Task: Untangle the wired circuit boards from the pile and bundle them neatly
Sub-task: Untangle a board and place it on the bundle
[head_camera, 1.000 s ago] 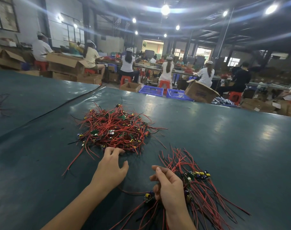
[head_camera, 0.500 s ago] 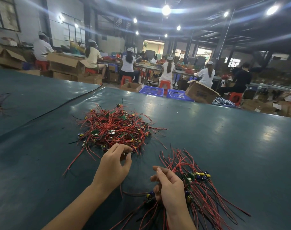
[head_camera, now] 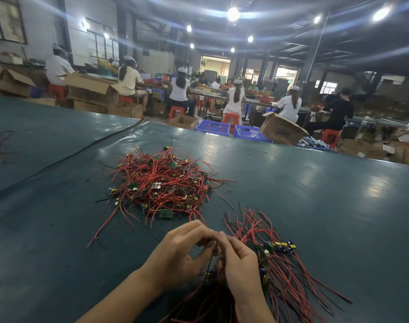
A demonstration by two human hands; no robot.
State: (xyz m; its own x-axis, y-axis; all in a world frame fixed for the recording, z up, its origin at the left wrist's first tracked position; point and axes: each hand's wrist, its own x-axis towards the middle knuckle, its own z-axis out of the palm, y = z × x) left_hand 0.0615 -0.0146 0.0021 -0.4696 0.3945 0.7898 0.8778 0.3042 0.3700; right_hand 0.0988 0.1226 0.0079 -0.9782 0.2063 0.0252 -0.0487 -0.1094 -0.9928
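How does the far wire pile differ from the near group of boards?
The far pile is a tangled heap, wires crossing every way; the near group lies fanned, boards side by side. No hand touches the far pile; the right hand is at the near group. Both have red wires.

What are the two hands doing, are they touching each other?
Touching. In the head view the left hand and right hand meet at their fingertips with no gap showing, right where a thin black wire hangs down.
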